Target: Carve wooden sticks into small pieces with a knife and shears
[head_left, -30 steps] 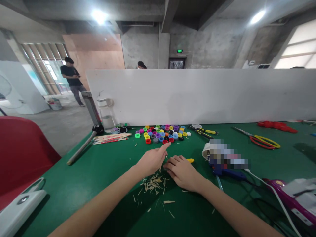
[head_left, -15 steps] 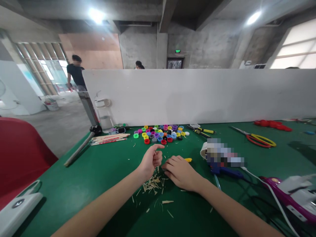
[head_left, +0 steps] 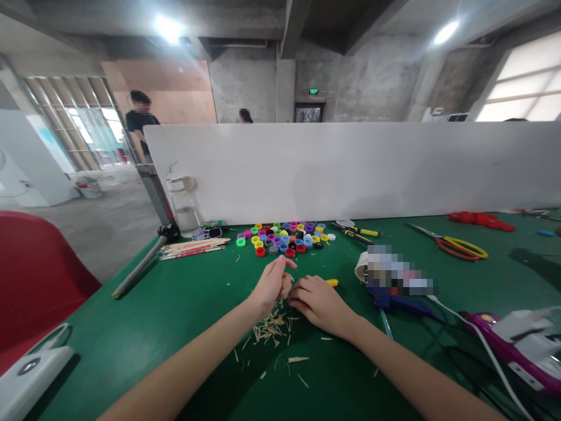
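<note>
My left hand (head_left: 272, 283) hovers just above the green table (head_left: 175, 304), fingers curled with thumb and forefinger pinched together; what they pinch is too small to make out. My right hand (head_left: 319, 303) lies palm down beside it, fingers bent over something hidden, with a yellow tip (head_left: 333, 282) poking out behind the knuckles. Both hands sit over a scatter of pale wood shavings (head_left: 272, 328). A cluster of coloured plastic rings (head_left: 284, 237) lies beyond the hands.
Wooden sticks (head_left: 193, 247) and a hammer (head_left: 142, 263) lie at the left; yellow-handled tools (head_left: 359, 233), scissors (head_left: 456, 244), a blue glue gun (head_left: 401, 304) with cable and a purple device (head_left: 508, 345) at the right. A white partition (head_left: 350, 169) bounds the back. A red chair (head_left: 35, 275) stands left.
My left hand pulled back from pointing toward the rings and curled its fingers into a pinch next to my right hand. The right hand barely moved.
</note>
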Demonstrator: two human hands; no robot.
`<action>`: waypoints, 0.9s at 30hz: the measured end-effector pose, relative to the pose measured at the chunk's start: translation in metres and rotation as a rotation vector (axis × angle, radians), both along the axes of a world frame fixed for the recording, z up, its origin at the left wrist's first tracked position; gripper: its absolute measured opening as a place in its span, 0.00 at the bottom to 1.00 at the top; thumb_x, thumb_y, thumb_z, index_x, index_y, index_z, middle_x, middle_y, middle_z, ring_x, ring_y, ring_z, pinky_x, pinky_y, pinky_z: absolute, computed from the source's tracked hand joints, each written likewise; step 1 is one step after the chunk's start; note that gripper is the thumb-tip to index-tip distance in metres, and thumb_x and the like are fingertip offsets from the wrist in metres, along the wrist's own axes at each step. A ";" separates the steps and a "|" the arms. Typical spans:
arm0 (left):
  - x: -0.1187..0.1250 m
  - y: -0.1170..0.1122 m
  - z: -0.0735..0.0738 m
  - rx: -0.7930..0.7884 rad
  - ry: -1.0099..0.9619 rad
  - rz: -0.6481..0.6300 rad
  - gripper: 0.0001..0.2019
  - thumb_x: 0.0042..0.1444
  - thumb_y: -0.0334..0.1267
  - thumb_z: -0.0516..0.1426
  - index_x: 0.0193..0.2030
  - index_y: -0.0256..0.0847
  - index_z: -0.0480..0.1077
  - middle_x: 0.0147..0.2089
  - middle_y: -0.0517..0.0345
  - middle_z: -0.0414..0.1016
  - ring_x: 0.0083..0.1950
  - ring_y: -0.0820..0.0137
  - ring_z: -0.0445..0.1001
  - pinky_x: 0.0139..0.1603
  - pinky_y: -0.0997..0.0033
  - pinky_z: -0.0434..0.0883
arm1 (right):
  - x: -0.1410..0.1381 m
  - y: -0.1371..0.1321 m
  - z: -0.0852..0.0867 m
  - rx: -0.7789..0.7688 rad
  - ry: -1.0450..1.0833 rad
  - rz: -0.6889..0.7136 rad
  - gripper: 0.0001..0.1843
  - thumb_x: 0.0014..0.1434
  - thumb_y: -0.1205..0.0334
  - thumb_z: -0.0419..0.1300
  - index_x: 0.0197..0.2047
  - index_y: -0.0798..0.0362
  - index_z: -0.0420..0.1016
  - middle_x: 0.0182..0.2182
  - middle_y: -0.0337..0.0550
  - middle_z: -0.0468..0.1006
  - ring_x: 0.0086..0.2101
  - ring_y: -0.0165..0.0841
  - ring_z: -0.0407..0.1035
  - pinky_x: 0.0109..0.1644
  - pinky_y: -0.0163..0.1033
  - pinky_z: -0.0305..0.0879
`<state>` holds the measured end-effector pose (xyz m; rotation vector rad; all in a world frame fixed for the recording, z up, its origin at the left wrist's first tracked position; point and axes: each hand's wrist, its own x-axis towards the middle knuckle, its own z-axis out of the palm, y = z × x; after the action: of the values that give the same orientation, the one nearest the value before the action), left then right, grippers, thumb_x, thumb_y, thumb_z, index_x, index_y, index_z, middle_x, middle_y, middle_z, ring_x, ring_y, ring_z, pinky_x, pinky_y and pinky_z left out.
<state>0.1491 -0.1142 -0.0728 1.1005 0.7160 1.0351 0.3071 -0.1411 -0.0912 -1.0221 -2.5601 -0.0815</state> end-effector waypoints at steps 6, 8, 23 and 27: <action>-0.001 0.000 0.006 0.030 0.051 -0.027 0.15 0.58 0.53 0.50 0.35 0.41 0.61 0.12 0.75 0.46 0.14 0.80 0.42 0.14 0.78 0.45 | -0.002 0.006 -0.002 0.006 -0.017 -0.038 0.14 0.65 0.53 0.49 0.40 0.50 0.73 0.35 0.42 0.74 0.37 0.33 0.64 0.39 0.39 0.53; -0.002 0.000 0.006 0.021 0.054 -0.024 0.14 0.59 0.51 0.49 0.35 0.41 0.61 0.12 0.75 0.46 0.13 0.80 0.42 0.14 0.78 0.45 | -0.002 0.010 -0.002 -0.009 -0.016 -0.026 0.15 0.65 0.52 0.49 0.40 0.48 0.74 0.35 0.40 0.75 0.37 0.33 0.65 0.38 0.39 0.52; -0.004 0.004 0.000 0.050 0.034 -0.055 0.16 0.57 0.53 0.51 0.35 0.42 0.60 0.13 0.76 0.46 0.14 0.80 0.41 0.14 0.79 0.44 | -0.005 0.018 -0.001 -0.070 -0.043 -0.015 0.16 0.65 0.51 0.49 0.39 0.48 0.76 0.35 0.40 0.78 0.38 0.32 0.67 0.37 0.39 0.49; -0.004 0.004 -0.001 0.035 0.026 -0.075 0.16 0.57 0.54 0.51 0.36 0.42 0.60 0.13 0.76 0.44 0.14 0.80 0.40 0.14 0.79 0.44 | -0.003 0.013 0.002 -0.080 -0.053 0.000 0.16 0.65 0.51 0.49 0.41 0.48 0.75 0.35 0.41 0.77 0.39 0.33 0.67 0.40 0.40 0.50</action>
<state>0.1455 -0.1105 -0.0736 1.1641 0.6743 0.9738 0.3045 -0.1278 -0.0890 -1.0627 -2.6303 -0.0059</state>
